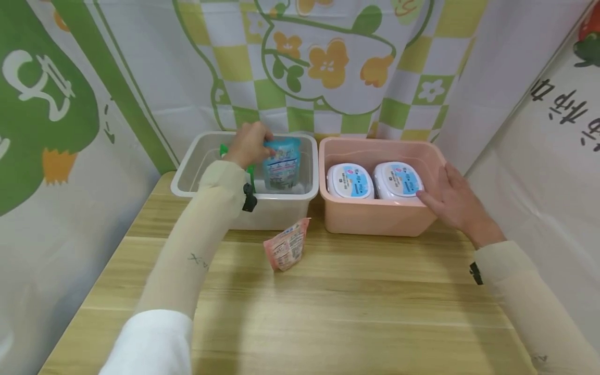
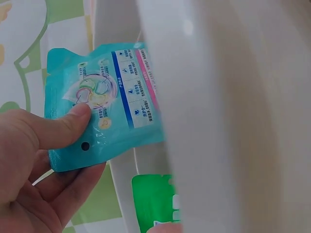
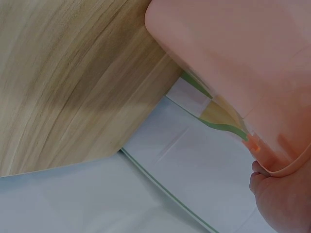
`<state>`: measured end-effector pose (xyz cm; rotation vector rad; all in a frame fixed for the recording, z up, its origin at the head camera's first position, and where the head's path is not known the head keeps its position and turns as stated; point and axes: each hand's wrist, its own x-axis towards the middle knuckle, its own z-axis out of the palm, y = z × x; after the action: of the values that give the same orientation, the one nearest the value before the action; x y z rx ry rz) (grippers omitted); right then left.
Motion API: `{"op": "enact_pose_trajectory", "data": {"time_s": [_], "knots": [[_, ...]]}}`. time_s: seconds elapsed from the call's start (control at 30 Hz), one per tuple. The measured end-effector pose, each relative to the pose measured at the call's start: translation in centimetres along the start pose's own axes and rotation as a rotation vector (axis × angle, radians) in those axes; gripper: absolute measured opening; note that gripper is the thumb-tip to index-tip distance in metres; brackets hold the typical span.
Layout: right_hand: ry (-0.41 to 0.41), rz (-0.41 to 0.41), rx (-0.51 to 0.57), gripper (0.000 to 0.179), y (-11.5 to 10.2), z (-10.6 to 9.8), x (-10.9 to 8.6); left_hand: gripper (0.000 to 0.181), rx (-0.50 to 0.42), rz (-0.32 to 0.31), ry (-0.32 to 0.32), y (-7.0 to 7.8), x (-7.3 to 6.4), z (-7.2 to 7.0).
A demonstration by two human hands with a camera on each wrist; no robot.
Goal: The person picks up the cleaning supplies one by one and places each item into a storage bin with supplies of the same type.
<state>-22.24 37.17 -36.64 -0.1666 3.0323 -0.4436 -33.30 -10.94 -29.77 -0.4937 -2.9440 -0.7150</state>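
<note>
My left hand reaches into the light grey bin and pinches a blue-green printed pouch. In the left wrist view, the thumb lies across the front of the pouch, with fingers behind it; the bin's wall hides its far end. Below it in that view is a green packet, mostly hidden. My right hand holds the right front corner of the pink bin, thumb over the rim and fingers along the outer side. Two white lidded tubs with blue labels sit inside that bin.
A pink printed pouch stands tilted on the wooden table, in front of the gap between the bins. Patterned cloth hangs close behind the bins, and white cloth walls flank the table.
</note>
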Motion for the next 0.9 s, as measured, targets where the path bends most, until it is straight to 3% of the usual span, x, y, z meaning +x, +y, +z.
{"op": "enact_pose_trajectory", "data": {"time_s": [0.43, 0.9], "knots": [[-0.012, 0.005, -0.002, 0.106, 0.0, 0.0, 0.0, 0.031, 0.045, -0.046, -0.068, 0.2, 0.4, 1.5], [-0.007, 0.018, 0.002, 0.105, 0.0, 0.1, 0.0, 0.028, 0.047, -0.059, -0.064, -0.1, 0.8, 3.4]]}}
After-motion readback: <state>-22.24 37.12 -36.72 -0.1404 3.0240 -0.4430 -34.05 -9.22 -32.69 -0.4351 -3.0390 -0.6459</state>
